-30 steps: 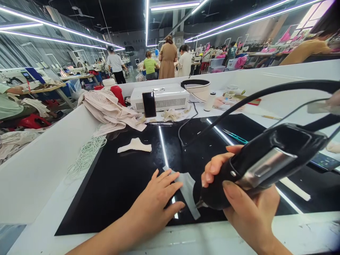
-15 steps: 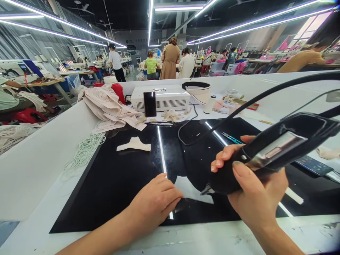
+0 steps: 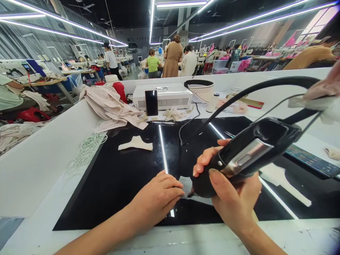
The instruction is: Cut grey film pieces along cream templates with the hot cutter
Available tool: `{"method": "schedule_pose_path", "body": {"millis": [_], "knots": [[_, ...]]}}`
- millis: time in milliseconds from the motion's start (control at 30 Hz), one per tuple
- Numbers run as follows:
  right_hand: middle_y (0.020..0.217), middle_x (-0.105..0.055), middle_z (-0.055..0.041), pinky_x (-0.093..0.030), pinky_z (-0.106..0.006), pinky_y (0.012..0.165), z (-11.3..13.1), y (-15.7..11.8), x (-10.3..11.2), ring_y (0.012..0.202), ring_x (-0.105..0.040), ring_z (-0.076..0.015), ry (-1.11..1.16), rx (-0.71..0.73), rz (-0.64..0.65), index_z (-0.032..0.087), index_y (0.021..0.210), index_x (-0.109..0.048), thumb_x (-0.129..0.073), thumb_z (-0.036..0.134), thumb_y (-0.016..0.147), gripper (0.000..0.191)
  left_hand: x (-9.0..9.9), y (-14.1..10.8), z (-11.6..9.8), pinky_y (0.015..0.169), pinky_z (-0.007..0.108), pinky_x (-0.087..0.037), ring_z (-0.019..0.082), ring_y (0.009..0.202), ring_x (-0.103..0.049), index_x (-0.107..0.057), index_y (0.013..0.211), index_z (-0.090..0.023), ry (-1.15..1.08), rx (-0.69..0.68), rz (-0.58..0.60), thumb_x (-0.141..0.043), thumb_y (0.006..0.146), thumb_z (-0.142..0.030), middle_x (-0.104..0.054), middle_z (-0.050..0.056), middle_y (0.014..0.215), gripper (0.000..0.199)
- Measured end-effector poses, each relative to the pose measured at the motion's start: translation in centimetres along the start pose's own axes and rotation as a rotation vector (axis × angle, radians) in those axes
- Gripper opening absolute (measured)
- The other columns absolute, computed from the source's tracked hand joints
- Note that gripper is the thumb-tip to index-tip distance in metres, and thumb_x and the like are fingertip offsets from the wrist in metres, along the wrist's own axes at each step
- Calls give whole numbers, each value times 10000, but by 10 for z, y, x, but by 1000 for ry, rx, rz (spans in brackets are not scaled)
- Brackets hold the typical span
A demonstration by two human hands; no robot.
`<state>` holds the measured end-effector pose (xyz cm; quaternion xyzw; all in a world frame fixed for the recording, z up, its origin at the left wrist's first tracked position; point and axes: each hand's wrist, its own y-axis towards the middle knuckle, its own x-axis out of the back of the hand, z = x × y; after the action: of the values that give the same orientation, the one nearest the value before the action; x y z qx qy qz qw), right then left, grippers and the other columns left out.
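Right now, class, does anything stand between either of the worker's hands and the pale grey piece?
Nothing visible stands between the left hand and the pale grey piece; that hand is at its left edge. For the right hand, the black tool it grips comes between, its tip pointing down at the piece.

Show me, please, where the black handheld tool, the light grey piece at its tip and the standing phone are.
Black handheld tool (image 3: 247, 158): head view, on its metal strip.
Light grey piece (image 3: 186, 183): head view, on its exposed upper part.
Standing phone (image 3: 151, 103): head view, mid-screen.
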<state>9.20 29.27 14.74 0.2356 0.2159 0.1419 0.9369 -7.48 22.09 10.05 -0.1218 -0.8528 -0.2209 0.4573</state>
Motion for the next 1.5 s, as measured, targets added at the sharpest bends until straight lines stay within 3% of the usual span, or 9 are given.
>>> {"method": "schedule_pose_path", "body": {"millis": [200, 467, 733, 867, 1100, 1367, 1500], "knots": [[868, -648, 12, -567, -353, 576, 2, -3, -1, 635, -633, -169, -18, 1, 4, 303, 1191, -567, -777, 313, 890, 367, 1, -1, 0, 1211, 432, -329, 185, 1175, -612, -690, 1138, -208, -2, 14, 4, -523, 1052, -138, -698, 33, 1205, 201], [892, -647, 23, -543, -311, 589, -1, 4, 6, 670, -624, -151, -47, 14, -47, 295, 1192, -575, -792, 275, 876, 384, 4, -6, 0, 1254, 491, -246, 160, 993, -654, -703, 1128, -209, -18, 33, 24, -522, 1045, -137, -681, 26, 1036, 212], [904, -641, 8, -558, -318, 586, 1, -2, 5, 679, -635, -162, -5, 29, 11, 292, 1243, -570, -773, 286, 903, 396, 6, -6, -2, 1267, 561, -167, 226, 1296, -569, -671, 1222, -251, -176, 114, 81, -755, 920, -198, -650, 37, 1326, 318], [896, -643, 4, -565, -328, 595, 3, -3, 7, 680, -638, -165, 1, 29, 26, 291, 1234, -582, -769, 285, 910, 374, 6, -4, 3, 1255, 615, -159, 243, 1362, -525, -660, 1227, -254, -138, 160, 121, -755, 912, -178, -638, 29, 1370, 338], [903, -642, 12, -558, -324, 613, -1, -2, 5, 700, -636, -161, 1, 39, -1, 292, 1250, -578, -774, 289, 910, 392, 12, -6, 7, 1254, 630, -176, 257, 1419, -479, -650, 1209, -236, -79, 217, 72, -698, 957, -194, -643, 32, 1389, 261], [917, -644, 19, -570, -308, 612, -3, -1, 2, 698, -641, -147, 35, 19, -5, 293, 1235, -574, -783, 271, 896, 399, 6, -2, -4, 1247, 658, -130, 288, 1454, -434, -624, 1294, -237, -103, 213, 162, -865, 826, -298, -569, 64, 1480, 530], [914, -646, 19, -567, -307, 608, -2, -3, 3, 689, -638, -145, 21, 22, 5, 294, 1241, -570, -785, 279, 897, 407, 8, -1, -5, 1249, 656, -120, 279, 1469, -413, -609, 1310, -258, -106, 224, 195, -872, 814, -302, -542, 48, 1510, 564]]}}
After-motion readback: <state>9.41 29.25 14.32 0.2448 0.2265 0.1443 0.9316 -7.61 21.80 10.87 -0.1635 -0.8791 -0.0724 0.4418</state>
